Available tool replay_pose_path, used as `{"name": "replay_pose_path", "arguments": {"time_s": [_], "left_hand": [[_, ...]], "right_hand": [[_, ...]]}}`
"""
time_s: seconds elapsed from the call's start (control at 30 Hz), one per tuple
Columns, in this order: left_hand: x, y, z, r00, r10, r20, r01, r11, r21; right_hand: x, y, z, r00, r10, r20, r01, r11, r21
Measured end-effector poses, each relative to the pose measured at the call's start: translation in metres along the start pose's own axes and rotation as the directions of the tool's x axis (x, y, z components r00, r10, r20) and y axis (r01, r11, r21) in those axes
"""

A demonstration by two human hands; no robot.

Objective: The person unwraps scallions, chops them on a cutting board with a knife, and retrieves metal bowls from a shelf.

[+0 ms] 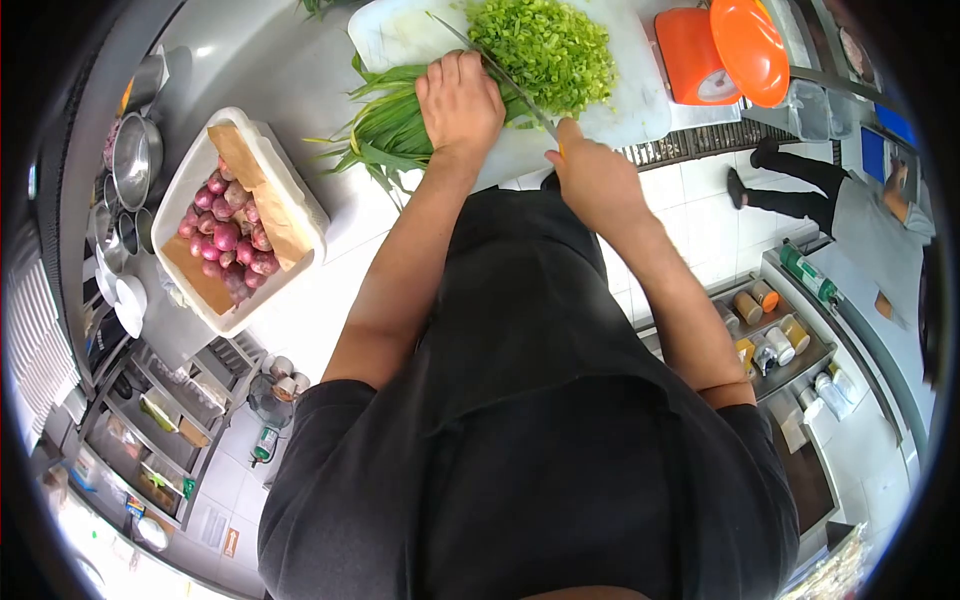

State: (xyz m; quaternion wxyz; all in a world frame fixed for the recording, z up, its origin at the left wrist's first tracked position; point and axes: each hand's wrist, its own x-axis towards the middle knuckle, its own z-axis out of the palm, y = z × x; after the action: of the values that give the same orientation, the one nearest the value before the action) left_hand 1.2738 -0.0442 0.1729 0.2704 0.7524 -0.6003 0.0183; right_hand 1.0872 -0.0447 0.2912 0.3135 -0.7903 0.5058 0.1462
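A bunch of long green onions (395, 118) lies across the left part of a white cutting board (640, 85), its loose leaf ends hanging past the board's near edge. My left hand (460, 103) is closed over the bunch and presses it to the board. In my right hand (598, 180) is the handle of a kitchen knife (520, 92), whose blade slants up and left, close by my left fingers. Beyond the blade a heap of chopped green onion (545, 50) covers the middle of the board.
Left of the board stands a white crate (318, 215) of red onions (227, 236) lined with brown paper. An orange kitchen scale (690, 60) is at the right. Metal bowls (137, 160) sit far left. Another person (850, 205) stands at the right, near shelves of jars (780, 345).
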Motion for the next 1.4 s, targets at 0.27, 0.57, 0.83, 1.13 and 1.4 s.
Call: {"name": "replay_pose_path", "arguments": {"time_s": [0.27,0.57,0.83,1.13,1.4], "left_hand": [[0.006,-0.001,0.0,1.0,-0.004,0.012,0.005,1.0,-0.008],[-0.001,-0.002,-0.001,0.999,-0.021,0.041,0.022,1.0,-0.021],[-0.002,-0.003,0.001,1.0,-0.025,0.019,0.026,0.999,-0.036],[-0.005,-0.005,0.006,0.999,-0.032,-0.042,0.029,0.998,-0.056],[0.006,0.004,0.008,0.999,-0.028,-0.031,0.027,0.999,-0.025]], "right_hand": [[0.033,-0.006,-0.002,0.988,-0.108,-0.11,0.112,0.993,0.03],[0.047,-0.01,0.018,0.99,-0.088,-0.106,0.096,0.993,0.072],[0.039,-0.011,0.035,0.996,-0.04,-0.085,0.046,0.996,0.076],[0.005,-0.005,0.034,1.0,0.004,-0.01,-0.003,0.997,0.082],[0.055,0.013,0.028,0.98,-0.13,-0.15,0.148,0.982,0.12]]}}
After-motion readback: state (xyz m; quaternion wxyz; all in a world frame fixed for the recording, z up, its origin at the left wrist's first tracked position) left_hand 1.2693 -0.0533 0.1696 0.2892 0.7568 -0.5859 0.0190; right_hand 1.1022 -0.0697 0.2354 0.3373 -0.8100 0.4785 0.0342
